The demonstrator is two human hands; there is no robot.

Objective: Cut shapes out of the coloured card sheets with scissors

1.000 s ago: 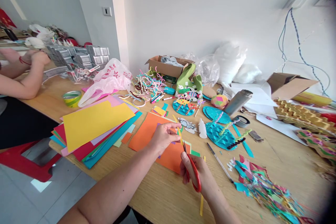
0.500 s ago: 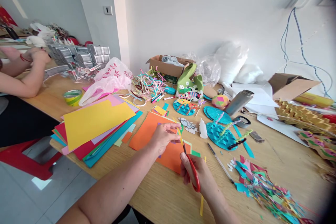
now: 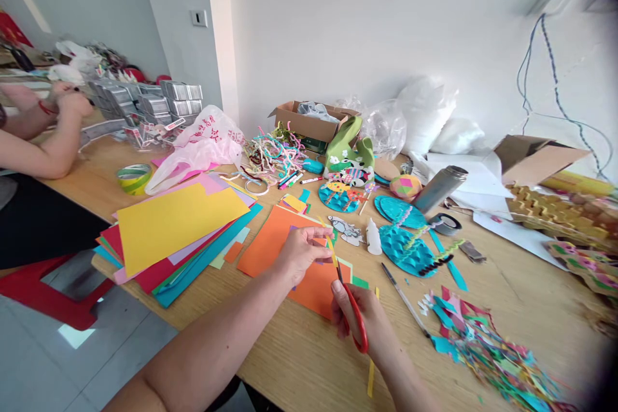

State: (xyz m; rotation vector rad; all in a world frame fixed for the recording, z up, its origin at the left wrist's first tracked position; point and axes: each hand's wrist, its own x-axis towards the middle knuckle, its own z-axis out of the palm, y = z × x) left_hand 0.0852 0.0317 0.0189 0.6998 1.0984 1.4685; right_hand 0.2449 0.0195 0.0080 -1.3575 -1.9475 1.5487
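Note:
My left hand (image 3: 303, 251) pinches a narrow yellow paper strip (image 3: 329, 246) above an orange sheet (image 3: 275, 241). My right hand (image 3: 367, 322) grips red-handled scissors (image 3: 355, 315), and their blades meet the strip just below my left fingers. Another yellow strip (image 3: 371, 376) lies on the wooden table (image 3: 299, 360) near my right wrist. Both hands are closed around what they hold.
A stack of coloured paper (image 3: 178, 225) lies to the left. Teal craft discs (image 3: 405, 248), a white glue bottle (image 3: 372, 237), a brush (image 3: 404, 299) and a pile of paper scraps (image 3: 483, 341) sit to the right. Another person's arms (image 3: 43, 135) rest at far left.
The hands, strip and scissors stay almost where they were. The view has shifted slightly. The other person's hands at far left have moved a little.

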